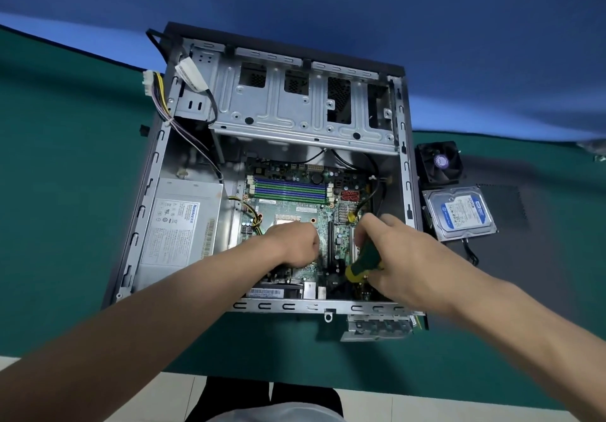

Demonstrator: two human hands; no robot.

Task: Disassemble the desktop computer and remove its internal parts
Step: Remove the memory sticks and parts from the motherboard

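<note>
The open grey metal computer case lies on its side on the green-covered desk, its long axis running away from the person, with the drive cage at the far end. Inside lies the green motherboard, and the grey power supply box is left of it. The right hand is clamped on a green-and-yellow screwdriver; the left hand is curled over the board, its grasp hidden. A black fan and a silver hard drive lie right of the case.

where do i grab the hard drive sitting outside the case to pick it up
Take the hard drive by its two long side edges, coming from above. It lies flat, label up, on the mat right of the computer case, so the sides are exposed. The fan crowds its far end and a cable leaves the near end.
</note>
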